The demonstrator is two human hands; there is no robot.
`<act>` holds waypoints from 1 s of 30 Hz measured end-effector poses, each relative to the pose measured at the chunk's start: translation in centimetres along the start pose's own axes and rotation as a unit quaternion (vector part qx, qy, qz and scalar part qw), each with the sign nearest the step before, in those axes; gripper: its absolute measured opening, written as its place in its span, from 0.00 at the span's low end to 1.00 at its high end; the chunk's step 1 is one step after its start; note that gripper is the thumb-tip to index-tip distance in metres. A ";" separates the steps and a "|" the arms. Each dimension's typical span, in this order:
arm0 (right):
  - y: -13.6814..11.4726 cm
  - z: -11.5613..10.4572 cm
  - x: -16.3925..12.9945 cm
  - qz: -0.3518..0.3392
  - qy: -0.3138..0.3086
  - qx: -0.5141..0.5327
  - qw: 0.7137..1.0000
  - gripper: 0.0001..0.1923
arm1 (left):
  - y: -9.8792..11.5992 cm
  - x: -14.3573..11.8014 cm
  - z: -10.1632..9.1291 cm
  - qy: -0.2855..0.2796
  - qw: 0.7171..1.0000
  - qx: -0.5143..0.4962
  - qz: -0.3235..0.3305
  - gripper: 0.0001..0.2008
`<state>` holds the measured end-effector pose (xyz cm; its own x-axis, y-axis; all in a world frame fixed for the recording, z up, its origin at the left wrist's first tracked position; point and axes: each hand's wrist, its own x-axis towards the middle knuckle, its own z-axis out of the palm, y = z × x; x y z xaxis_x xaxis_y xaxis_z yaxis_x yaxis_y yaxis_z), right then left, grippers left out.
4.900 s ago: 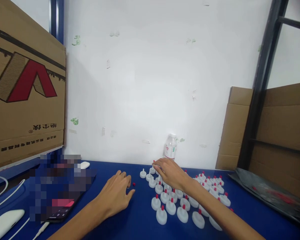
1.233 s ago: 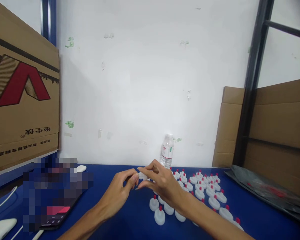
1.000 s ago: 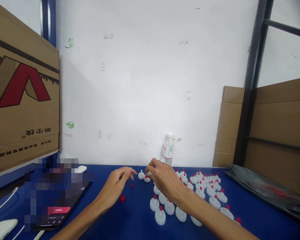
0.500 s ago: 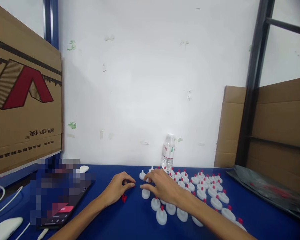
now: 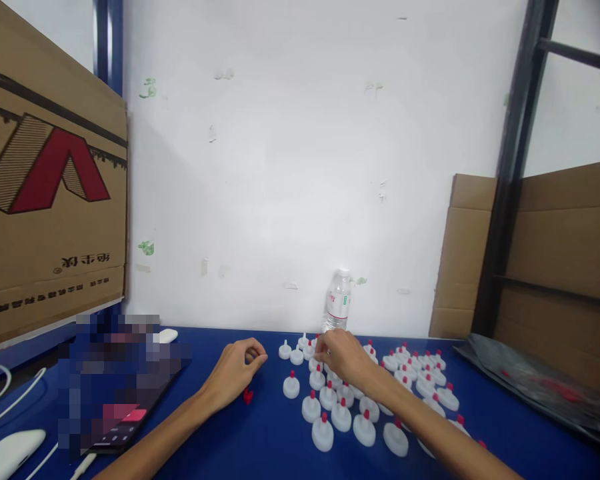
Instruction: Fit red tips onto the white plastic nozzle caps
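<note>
My left hand [image 5: 237, 368] is curled above the blue table, thumb and forefinger pinched together. Whatever the pinch holds is hidden. Right below it lie small red tips [image 5: 249, 397]. My right hand [image 5: 344, 359] reaches in among white nozzle caps, its fingers bent down and closed at the back rows. Its fingertips cover what they grip. Several caps, like the front one [image 5: 323, 433], stand upright with a red tip on the nozzle. To the left of my right hand, a few white caps [image 5: 285, 350] have bare nozzles.
A clear water bottle [image 5: 337, 303] stands against the wall behind the caps. At left are a phone [image 5: 125, 427] with cables, a white device [image 5: 15, 453] and a large carton [image 5: 55, 253]. A grey plastic bag [image 5: 525, 373] lies at right.
My right hand has moved right and back from the near-left caps, baring a red-tipped cap there. My left hand has shifted slightly left; the red bit at its fingertips no longer shows.
</note>
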<state>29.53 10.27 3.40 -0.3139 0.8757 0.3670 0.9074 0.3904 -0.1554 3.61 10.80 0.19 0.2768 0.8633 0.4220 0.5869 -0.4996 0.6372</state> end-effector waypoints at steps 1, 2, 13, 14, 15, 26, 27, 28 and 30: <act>0.0 -0.1 0.0 -0.003 0.004 0.017 1.000 0.07 | 0.4 -0.1 -0.1 0.008 1.000 -0.006 0.002 0.13; -0.1 -0.2 0.0 -0.006 0.013 0.034 0.999 0.06 | 0.8 -0.2 -0.2 0.015 1.000 -0.011 0.005 0.12; -4.4 -1.8 -1.5 -0.111 0.048 0.148 0.982 0.04 | 3.6 -1.5 -0.6 0.052 0.993 -0.034 0.097 0.15; -4.6 -1.7 -1.6 -0.119 0.054 0.145 0.981 0.05 | 3.6 -1.6 -0.5 0.040 0.992 -0.040 0.112 0.14; -4.8 -1.7 -1.7 -0.126 0.057 0.141 0.980 0.07 | 3.7 -1.7 -0.4 0.028 0.991 -0.044 0.122 0.14; -4.5 -1.3 -1.7 -0.169 0.069 0.109 0.977 0.15 | 3.9 -1.9 0.2 0.013 0.991 -0.037 0.126 0.13; -4.6 -1.3 -1.7 -0.176 0.074 0.100 0.976 0.16 | 3.9 -2.0 0.2 0.010 0.991 -0.038 0.129 0.14; -4.7 -1.3 -1.8 -0.186 0.080 0.091 0.975 0.16 | 4.0 -2.0 0.2 0.006 0.991 -0.039 0.131 0.15; -4.9 -1.5 -1.8 -0.210 0.097 0.077 0.970 0.16 | 4.2 -2.1 0.1 0.004 0.991 -0.040 0.126 0.16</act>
<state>26.06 6.34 4.85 -0.5744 0.5665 0.5909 0.6536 0.7520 -0.0856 5.55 6.84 1.95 0.4003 0.7097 0.5797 0.4371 -0.7039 0.5599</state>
